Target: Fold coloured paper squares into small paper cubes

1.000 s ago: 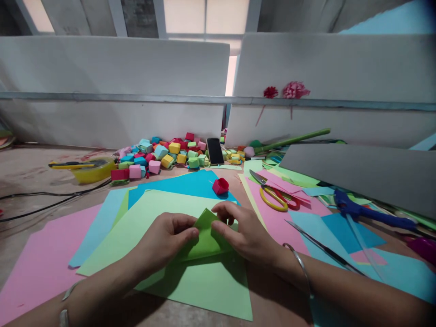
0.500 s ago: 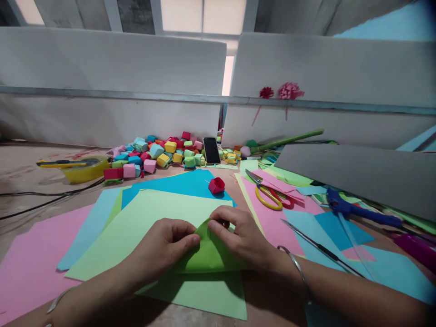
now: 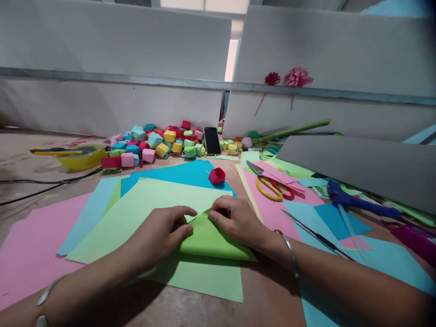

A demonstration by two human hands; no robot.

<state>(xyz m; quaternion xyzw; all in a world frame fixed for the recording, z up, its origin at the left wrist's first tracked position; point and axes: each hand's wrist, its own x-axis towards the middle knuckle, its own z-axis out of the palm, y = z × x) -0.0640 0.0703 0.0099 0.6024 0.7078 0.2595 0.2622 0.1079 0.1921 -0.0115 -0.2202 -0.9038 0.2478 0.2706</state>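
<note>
A bright green sheet of paper (image 3: 216, 238), folded into a triangle, stands partly raised between my hands. My right hand (image 3: 235, 218) pinches its top corner between thumb and fingers. At the sheet's left edge is my left hand (image 3: 170, 227), its index finger and thumb apart, the thumb tip close to or touching the paper. Beneath lies a pale green sheet (image 3: 143, 204), and another pale green piece (image 3: 207, 277) shows in front of the fold. Beyond the hands, a small red folded paper piece (image 3: 217, 176) rests on a blue sheet (image 3: 170, 175).
Paper cubes (image 3: 156, 140) are heaped at the back beside a phone (image 3: 212, 141). Yellow tape (image 3: 81, 159) with a cutter on it stands left. Scissors (image 3: 269, 187), a pen-like tool (image 3: 318, 237), a blue glue gun (image 3: 361, 204) and coloured sheets lie right. Pink paper (image 3: 41, 236) covers the left.
My left finger and thumb have parted from their pinch on the green paper's edge. My right hand keeps its pinch. The whole view has shifted slightly upward in the frame.
</note>
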